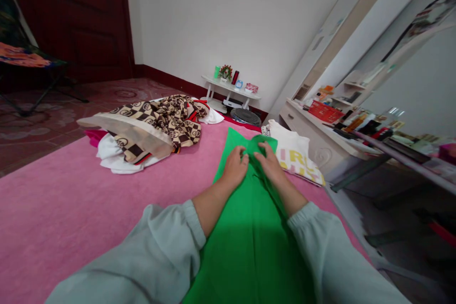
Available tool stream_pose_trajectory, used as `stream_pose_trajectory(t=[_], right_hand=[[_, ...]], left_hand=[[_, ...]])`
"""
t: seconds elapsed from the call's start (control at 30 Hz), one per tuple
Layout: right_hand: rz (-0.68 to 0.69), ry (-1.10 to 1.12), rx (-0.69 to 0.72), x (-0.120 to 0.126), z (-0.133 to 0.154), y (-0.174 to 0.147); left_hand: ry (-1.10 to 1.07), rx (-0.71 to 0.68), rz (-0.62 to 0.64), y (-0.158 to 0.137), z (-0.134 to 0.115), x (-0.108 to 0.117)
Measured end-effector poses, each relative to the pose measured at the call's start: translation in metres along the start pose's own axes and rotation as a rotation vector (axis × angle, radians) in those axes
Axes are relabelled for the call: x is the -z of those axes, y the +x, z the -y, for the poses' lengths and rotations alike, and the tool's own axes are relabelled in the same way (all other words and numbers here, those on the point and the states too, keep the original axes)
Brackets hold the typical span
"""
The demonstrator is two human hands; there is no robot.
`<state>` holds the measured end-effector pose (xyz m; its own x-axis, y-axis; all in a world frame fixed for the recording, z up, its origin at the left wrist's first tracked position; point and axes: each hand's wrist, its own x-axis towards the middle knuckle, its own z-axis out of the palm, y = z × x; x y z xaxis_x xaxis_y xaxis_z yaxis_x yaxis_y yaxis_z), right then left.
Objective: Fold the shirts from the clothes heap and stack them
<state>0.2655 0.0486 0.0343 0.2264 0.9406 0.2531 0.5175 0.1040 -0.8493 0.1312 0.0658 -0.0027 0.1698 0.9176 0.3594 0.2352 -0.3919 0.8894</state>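
One green garment [235,223] is laid lengthwise on the pink cover [107,213], just beside a white printed top [290,145]. Its far end is touched by the left hand [235,166] and right hand [270,164]; fingers half-curled, whether cloth is pinched cannot be told. Probably light, soft, limp, not fragile, easily creased; best gripped at far corners or doubled edges, both sides kept level.

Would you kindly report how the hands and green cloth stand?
Left hand and right hand on green cloth, toward its far end. Cloth lies on pink cover. White shirt close at right; patterned clothing apart at left.
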Motion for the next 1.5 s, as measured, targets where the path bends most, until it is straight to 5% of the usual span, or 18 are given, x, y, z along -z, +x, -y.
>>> stream_pose_trajectory(t=[0.1,0.3,0.5,0.6,0.7,0.8,1.0,1.2,1.3,1.5], right_hand=[[0.144,-0.344,-0.026,-0.04,-0.006,-0.008],[0.149,-0.294,-0.001,-0.049,-0.011,-0.016],[0.382,-0.077,0.072,0.013,0.008,-0.067],[0.325,-0.033,-0.005,0.064,0.013,-0.125],[0.194,-0.235,-0.13,0.113,0.016,-0.187],[0.236,-0.458,-0.237,0.146,0.021,-0.242],[0.323,-0.706,-0.386,0.163,0.03,-0.309],[0.191,-0.64,-0.379,0.155,0.02,-0.31],[0.146,-0.802,-0.403,0.144,0.023,-0.294],[0.262,-0.978,-0.345,0.141,0.037,-0.283]], left_hand=[[-0.134,0.147,-0.141,0.01,0.008,0.003],[-0.152,0.098,-0.103,0.01,0.011,0.003],[-0.139,0.095,-0.012,0.007,0.011,0.007],[-0.122,0.083,0.051,0.007,0.012,0.007],[-0.094,0.069,0.092,0.006,0.013,0.006],[-0.061,0.06,0.102,0.006,0.015,0.005],[-0.016,0.063,0.107,0.009,0.016,0.002],[-0.035,0.101,0.125,0.017,0.022,-0.003],[-0.054,0.119,0.131,0.017,0.026,-0.004],[-0.088,0.162,0.109,0.016,0.027,-0.003]])
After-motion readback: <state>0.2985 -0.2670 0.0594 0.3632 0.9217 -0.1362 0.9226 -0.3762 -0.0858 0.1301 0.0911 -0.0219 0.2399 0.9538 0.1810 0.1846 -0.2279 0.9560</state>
